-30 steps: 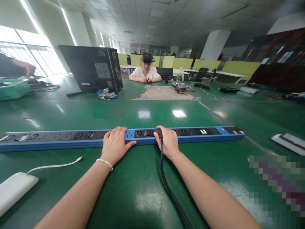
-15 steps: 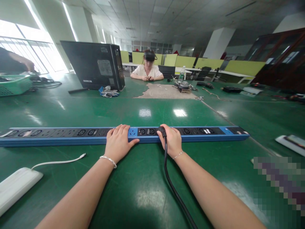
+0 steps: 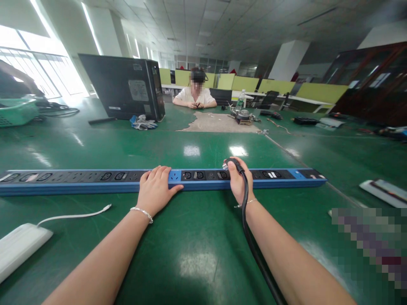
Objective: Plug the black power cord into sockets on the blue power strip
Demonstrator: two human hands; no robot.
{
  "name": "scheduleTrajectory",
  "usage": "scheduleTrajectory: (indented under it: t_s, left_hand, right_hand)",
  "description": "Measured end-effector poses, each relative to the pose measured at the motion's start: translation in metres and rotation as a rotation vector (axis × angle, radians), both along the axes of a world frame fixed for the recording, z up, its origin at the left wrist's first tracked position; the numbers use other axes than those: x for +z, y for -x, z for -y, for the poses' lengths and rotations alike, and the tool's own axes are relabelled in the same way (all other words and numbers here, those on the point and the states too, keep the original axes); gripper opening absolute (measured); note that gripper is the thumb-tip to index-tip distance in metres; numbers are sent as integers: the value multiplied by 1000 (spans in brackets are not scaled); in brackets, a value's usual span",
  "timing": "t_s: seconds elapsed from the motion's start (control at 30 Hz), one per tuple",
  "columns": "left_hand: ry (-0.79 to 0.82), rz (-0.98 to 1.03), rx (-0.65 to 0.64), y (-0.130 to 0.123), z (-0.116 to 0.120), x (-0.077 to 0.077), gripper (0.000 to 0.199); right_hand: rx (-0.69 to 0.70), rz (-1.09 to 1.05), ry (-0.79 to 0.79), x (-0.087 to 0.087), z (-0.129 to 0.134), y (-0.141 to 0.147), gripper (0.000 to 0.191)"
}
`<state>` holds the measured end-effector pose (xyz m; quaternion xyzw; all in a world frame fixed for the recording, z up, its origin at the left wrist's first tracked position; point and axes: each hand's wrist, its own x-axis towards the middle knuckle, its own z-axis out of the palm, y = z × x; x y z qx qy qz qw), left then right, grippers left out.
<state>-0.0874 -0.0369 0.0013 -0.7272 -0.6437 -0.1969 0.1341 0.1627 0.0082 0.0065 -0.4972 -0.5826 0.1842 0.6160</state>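
A long blue and black power strip (image 3: pixel 203 185) lies crosswise on the green table, its sockets facing up. My left hand (image 3: pixel 155 186) is clasped over it left of the middle, fingers across the top and thumb along the front side. Right of the middle, my right hand (image 3: pixel 241 184) grips a black power plug (image 3: pixel 235 162) just above the strip. The plug's metal prongs show, pointing left and out of any socket. From it a thick black cable (image 3: pixel 249 237) runs down past my right wrist to the bottom edge.
A white adapter (image 3: pixel 23 248) with a thin lead lies at front left. Behind the strip stand a black computer case (image 3: pixel 124 89), gloves (image 3: pixel 143 123) and a green basket (image 3: pixel 19 112). A person (image 3: pixel 195 97) sits across the table. Metal parts (image 3: pixel 243 115) and a bottle are beyond.
My right hand has lifted the plug off the strip's sockets and shifted it right, turning it so the prongs show. My left hand keeps its hold on the strip.
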Motion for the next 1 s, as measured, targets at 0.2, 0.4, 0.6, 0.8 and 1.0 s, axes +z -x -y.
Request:
scheduleTrajectory:
  t_s: [0.2,0.4,0.6,0.8,1.0]
  left_hand:
    - [14,-7,8,0,-1,0,60]
    - [19,9,6,1,-2,-2,60]
    - [18,11,7,1,-1,-1,60]
    - [31,7,15,0,-1,0,59]
    - [36,14,11,0,-1,0,60]
  right_hand:
    - [9,-118,-15,4,-8,-15,39]
    - [-217,54,-39,15,-12,-61,51]
    - [-375,513,-17,9,-18,-111,46]
    - [-361,519,45,-2,-23,-126,40]
    - [-338,513,32,-5,-24,-129,42]
